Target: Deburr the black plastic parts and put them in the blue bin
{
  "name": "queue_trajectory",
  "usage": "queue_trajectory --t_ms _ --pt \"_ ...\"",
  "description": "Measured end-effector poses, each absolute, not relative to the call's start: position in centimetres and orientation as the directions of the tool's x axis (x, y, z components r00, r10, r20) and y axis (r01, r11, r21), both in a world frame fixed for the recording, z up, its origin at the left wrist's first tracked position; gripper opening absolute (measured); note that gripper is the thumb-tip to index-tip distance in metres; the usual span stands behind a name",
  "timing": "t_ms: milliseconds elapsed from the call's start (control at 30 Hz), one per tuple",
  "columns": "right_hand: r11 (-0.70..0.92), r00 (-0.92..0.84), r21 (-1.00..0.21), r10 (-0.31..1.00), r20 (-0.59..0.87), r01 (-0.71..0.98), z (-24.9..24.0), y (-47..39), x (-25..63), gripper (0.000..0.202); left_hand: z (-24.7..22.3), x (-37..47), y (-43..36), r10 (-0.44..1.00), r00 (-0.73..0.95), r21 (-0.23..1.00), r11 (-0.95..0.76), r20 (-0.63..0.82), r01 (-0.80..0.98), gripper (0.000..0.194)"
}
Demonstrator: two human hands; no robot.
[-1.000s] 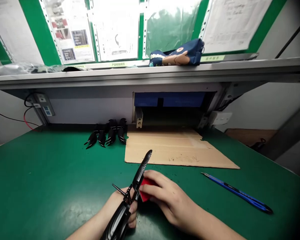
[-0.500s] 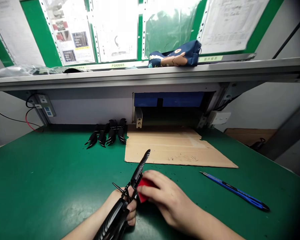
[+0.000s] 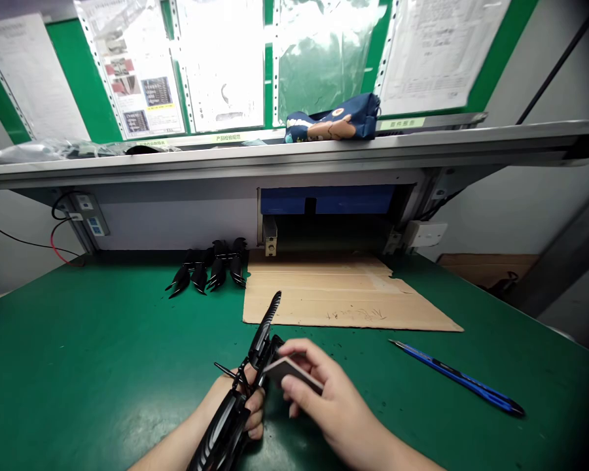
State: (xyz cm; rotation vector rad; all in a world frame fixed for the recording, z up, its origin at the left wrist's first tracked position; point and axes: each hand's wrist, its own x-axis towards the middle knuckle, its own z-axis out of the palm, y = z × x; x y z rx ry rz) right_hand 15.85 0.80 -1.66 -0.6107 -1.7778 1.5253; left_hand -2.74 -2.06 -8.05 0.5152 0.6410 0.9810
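Note:
My left hand (image 3: 256, 413) is closed around the middle of a long, glossy black plastic part (image 3: 222, 418). The part slants from the bottom edge up toward the cardboard, with a ribbed blade-like tip and thin crossing rods. In my right hand (image 3: 341, 402), a thin flat pad (image 3: 293, 375) is pinched between thumb and fingers, its grey face showing. The pad's left end is close to the right side of the black part; whether they touch I cannot tell. My left palm and some fingers are hidden behind the part.
Several similar black parts (image 3: 216, 265) lie at the back of the green table (image 3: 103, 347). A cardboard sheet (image 3: 319, 301) lies beside them, and a blue pen (image 3: 459, 378) is at the right. A shelf (image 3: 191, 169) carrying a blue pouch (image 3: 336, 121) runs overhead.
The pad in my right hand has turned, its grey face now showing where red showed before. The black part sits slightly further left in view.

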Motion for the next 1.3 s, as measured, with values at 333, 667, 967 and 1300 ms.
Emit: queue_trajectory --t_ms 333,667,967,1300 --pt "0.605 -0.535 -0.781 0.717 0.447 0.157 -1.9 3.1 16.9 0.021 -6.9 -2.0 -2.7 0.87 0.416 0.693 0.472 -0.264 -0.545 0.05" --pt "0.678 -0.706 -0.728 0.563 0.429 0.099 -0.2 2.7 17.6 0.023 -7.4 -1.9 -2.5 0.916 0.336 0.739 0.379 -0.217 -0.556 0.05" --pt "0.752 -0.838 -0.596 0.495 0.23 0.28 -0.1 2.4 18.3 0.021 -5.8 -4.3 -1.7 0.975 0.212 0.803 0.177 -0.064 -0.568 0.05" --pt "0.911 -0.806 -0.29 0.4 0.437 0.294 1.2 3.2 19.4 0.043 -0.9 -3.7 -5.8 0.948 0.244 0.931 0.112 -0.205 0.347 0.085"
